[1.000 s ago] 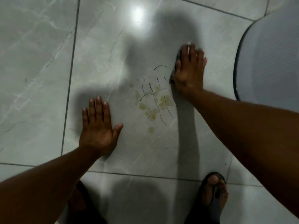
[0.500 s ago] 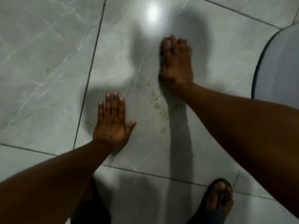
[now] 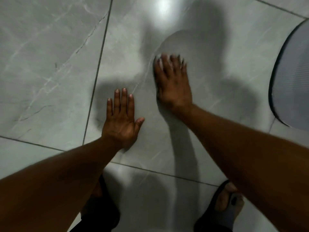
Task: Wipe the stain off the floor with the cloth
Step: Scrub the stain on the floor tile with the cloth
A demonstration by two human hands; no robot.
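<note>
My right hand (image 3: 173, 84) lies palm down on the grey floor tile (image 3: 217, 91), its fingers spread and blurred by motion. It presses on the cloth (image 3: 155, 81), of which only a thin dark edge shows along the hand's left side. No yellowish spots or dark strokes of the stain show on the tile around the hand. My left hand (image 3: 121, 118) rests flat on the same tile, a short way to the left and nearer to me, holding nothing.
A grey ribbed mat (image 3: 294, 77) with a dark rim lies at the right edge. My feet in dark sandals (image 3: 224, 205) stand at the bottom. A lamp's glare (image 3: 164, 5) shines on the tile beyond my right hand. Grout lines cross the floor.
My right hand has swept left and toward me with the cloth, over the spot where the stain lay. The yellow spots and dark strokes no longer show. My left hand stays planted.
</note>
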